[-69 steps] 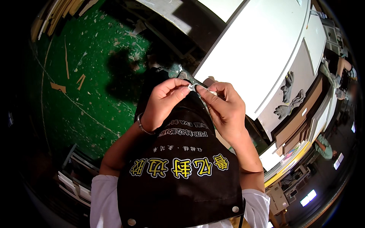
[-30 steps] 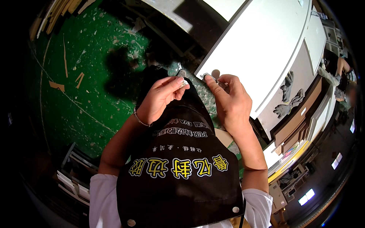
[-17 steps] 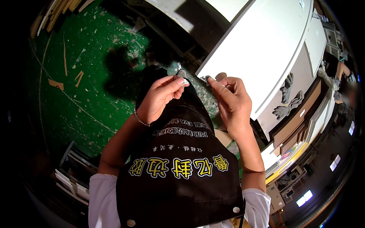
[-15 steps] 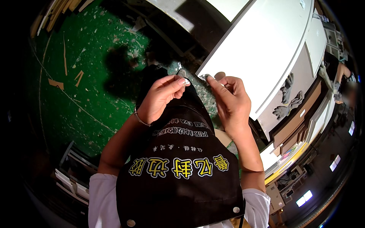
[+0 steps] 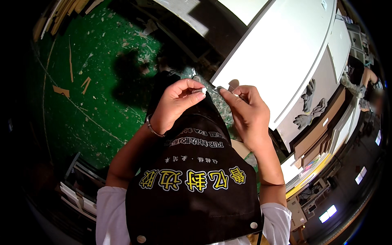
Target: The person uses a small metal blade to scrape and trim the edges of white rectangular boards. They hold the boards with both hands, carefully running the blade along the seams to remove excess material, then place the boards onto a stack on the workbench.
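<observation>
Near the middle of the view, my left hand (image 5: 177,102) pinches a small whitish, shiny piece (image 5: 200,90) between thumb and fingertips. A short gap to its right, my right hand (image 5: 247,112) is closed on a small silvery piece (image 5: 217,89), too small to name. Both hands are above the dark printed apron (image 5: 192,208) I wear, beside the corner of a large white panel (image 5: 281,49).
Grey gloves (image 5: 309,96) lie on a pale board right of the white panel. Stacked boards (image 5: 318,134) run along the right, where another person (image 5: 369,81) is at the rim. The green floor (image 5: 98,57) has wood offcuts (image 5: 61,92); timber strips (image 5: 61,16) stand upper left.
My hands were together at 2.3 seconds ago and have since moved apart. Over the last half second my left fingertips shifted slightly right and down, and my right fingertips slightly down.
</observation>
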Action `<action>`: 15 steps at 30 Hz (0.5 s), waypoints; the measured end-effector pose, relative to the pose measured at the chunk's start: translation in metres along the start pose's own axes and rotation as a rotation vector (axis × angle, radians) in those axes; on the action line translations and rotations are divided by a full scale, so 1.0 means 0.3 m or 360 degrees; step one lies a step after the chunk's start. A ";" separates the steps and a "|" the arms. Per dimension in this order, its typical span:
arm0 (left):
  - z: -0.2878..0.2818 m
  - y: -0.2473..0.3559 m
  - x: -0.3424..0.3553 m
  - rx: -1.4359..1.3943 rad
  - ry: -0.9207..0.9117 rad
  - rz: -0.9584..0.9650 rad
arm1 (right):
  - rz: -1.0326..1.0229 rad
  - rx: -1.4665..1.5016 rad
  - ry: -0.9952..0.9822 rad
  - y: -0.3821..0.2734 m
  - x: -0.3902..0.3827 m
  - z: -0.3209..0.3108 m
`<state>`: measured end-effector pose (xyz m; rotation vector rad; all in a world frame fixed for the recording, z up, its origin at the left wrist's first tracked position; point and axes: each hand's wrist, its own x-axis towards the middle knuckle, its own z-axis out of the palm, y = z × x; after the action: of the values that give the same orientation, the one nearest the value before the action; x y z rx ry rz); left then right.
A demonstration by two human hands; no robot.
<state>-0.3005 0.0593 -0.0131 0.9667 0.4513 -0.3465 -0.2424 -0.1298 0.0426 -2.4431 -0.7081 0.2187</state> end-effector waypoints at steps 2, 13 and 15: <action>-0.011 -0.005 -0.003 0.0016 -0.0047 0.0023 | 0.0064 0.0265 0.0043 0.010 -0.005 -0.006; -0.001 -0.003 -0.017 0.0015 -0.0086 -0.0174 | -0.0129 0.0101 0.0057 -0.011 -0.028 0.020; 0.004 0.006 -0.019 0.0055 -0.0107 -0.0187 | -0.0265 -0.0116 0.0100 -0.028 -0.017 0.006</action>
<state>-0.3043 0.0597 -0.0084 0.9611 0.4428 -0.4930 -0.2512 -0.1258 0.0459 -2.4320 -0.9009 0.0515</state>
